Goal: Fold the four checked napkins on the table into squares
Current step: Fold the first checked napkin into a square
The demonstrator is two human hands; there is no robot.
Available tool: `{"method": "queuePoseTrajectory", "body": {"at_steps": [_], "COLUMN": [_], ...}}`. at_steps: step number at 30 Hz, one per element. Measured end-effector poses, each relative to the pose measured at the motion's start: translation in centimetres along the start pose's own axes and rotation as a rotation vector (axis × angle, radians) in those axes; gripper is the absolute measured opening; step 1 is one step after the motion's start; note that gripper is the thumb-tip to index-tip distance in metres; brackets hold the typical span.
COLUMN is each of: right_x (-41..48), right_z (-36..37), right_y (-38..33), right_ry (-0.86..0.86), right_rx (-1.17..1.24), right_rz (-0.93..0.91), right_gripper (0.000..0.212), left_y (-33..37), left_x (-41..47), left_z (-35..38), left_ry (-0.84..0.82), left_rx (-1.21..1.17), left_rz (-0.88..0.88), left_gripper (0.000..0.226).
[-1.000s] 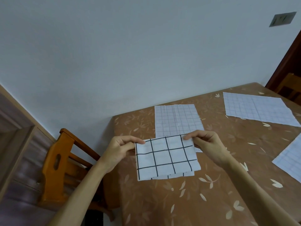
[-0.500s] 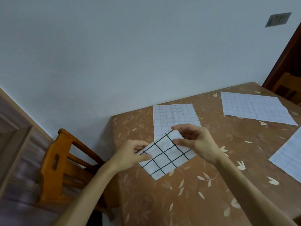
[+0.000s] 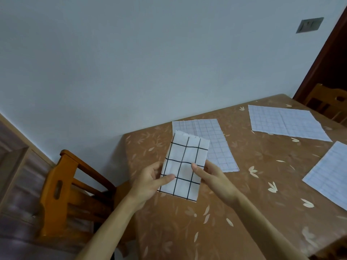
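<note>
While both hands grip it, the folded napkin [image 3: 185, 162], white with bold black checks, is held between them as a narrow oblong, its long side running away from the person. The left hand [image 3: 148, 182] holds the near left edge, with the thumb laid flat across the white face and the fingers tucked beneath. The right hand [image 3: 215, 180] pinches the near right edge the same way, thumb on top and fingers curled behind the cloth. Whether the far end touches the brown leaf-patterned worktop [image 3: 187, 231] cannot be told.

Just beyond the hands, a second napkin [image 3: 214, 145] in a fine pale check lies flat, its near left part hidden behind the held one. Well apart, beyond and to the right of the right hand, a third napkin [image 3: 285, 122] is spread open. A fourth napkin [image 3: 332, 175] lies further right of that hand and is cut off by the picture's edge.

Left of the left hand, a wooden chair [image 3: 62, 184] stands beside the worktop's edge. A grey plate [image 3: 309, 24] is fixed on the wall [image 3: 131, 62] high above the right hand.
</note>
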State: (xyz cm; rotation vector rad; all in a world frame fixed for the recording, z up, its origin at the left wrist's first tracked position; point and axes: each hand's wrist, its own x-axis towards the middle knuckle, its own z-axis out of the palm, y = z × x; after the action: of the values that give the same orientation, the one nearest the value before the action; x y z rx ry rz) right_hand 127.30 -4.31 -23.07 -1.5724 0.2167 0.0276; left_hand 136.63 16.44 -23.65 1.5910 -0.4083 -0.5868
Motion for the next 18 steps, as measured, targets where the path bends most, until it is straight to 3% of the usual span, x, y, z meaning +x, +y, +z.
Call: {"method": "queuePoseTrajectory", "body": {"at_steps": [3, 6, 10, 13, 18], "right_x": [0.7, 1.3, 1.5, 1.7, 2.3], "right_z": [2.1, 3.6, 6.2, 7.9, 10.0], "right_y": [-0.1, 0.6, 1.5, 2.4, 4.8], "right_ry": [0.087, 0.186, 0.224, 0.269, 0.375], "right_rx": [-0.039, -0.084, -0.105, -0.124, -0.184], "right_rz": [-0.003, 0.014, 0.004, 0.011, 0.085], "right_gripper": [0.035, 0.030, 0.027, 0.025, 0.027], "left_y": [-0.4, -1.4, -2.8, -3.4, -6.4], "left_x": [-0.3, -0.4, -0.7, -1.0, -1.5], "left_z": [0.3, 0.5, 0.8, 0.7, -0.6], "left_ry": [-0.027, 0.023, 0.228, 0.368, 0.434], "left_rx": [-0.015, 0.037, 0.206, 0.336, 0.200], "left_rz": [-0.018, -0.009, 0.083, 0.264, 0.210], "left_gripper": [0.043, 0.033, 0.018, 0.015, 0.020]}}
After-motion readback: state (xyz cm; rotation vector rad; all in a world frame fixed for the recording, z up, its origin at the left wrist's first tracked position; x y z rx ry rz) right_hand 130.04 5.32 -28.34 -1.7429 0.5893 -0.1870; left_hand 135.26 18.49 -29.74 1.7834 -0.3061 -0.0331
